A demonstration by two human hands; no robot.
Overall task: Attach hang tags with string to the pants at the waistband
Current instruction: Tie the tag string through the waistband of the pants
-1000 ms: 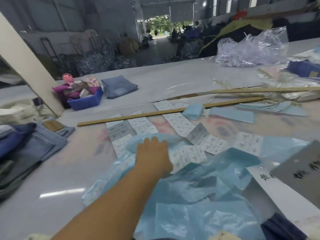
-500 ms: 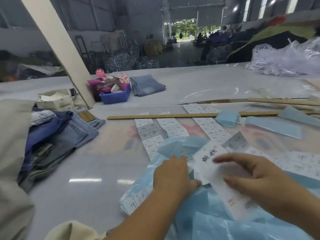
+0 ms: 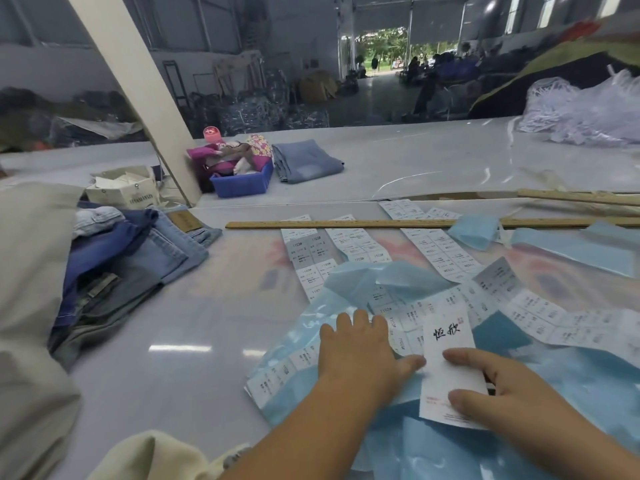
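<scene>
A white hang tag (image 3: pixel 446 344) with black brush writing lies over the light-blue plastic sheets (image 3: pixel 381 282) in front of me. My right hand (image 3: pixel 512 393) holds its lower right part between thumb and forefinger. My left hand (image 3: pixel 356 355) rests flat on the blue plastic and a strip of size stickers (image 3: pixel 287 368), its thumb touching the tag's left edge. A heap of denim pants (image 3: pixel 138 258) lies at the table's left. No string is visible.
Sticker sheets (image 3: pixel 346 240) fan out under a long wooden ruler (image 3: pixel 346 224). A blue bin (image 3: pixel 242 181) and folded jeans (image 3: pixel 304 161) sit further back beside a slanted beam (image 3: pixel 138 88). A box of tags (image 3: pixel 128 188) stands left; crumpled clear plastic (image 3: pixel 588 112) lies far right.
My right hand came into view carrying the white hang tag and has lowered it toward me. My left hand slid nearer and spread flat, its thumb now against the tag.
</scene>
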